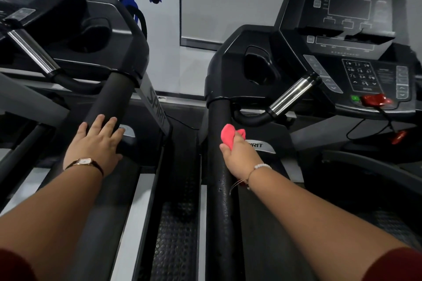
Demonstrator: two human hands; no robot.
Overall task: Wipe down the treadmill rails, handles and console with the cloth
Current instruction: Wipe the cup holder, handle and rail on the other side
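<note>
The right hand (239,155) has its grip clamped on a bunched pink cloth (228,136), pressing it against the black foam handrail (220,189) of the right-hand treadmill, a short way below where that rail enters the console housing. The thumb lies on the rail's near side. The cloth seems to sit on the rail's top and inner side, though the hand hides most of it.

The left hand (96,141) rests flat on the neighbouring treadmill's handrail (107,98), grip apart, fingers straight and spread, holding nothing. A wristwatch (84,162) is on the left wrist, a bead bracelet (262,166) on the right.

The console (349,29) stands up and to the right, with a number keypad (359,76) and a red safety key (376,99) below it. A chrome pulse-sensor bar (294,93) slants between the console and the handrail under the cloth.
</note>
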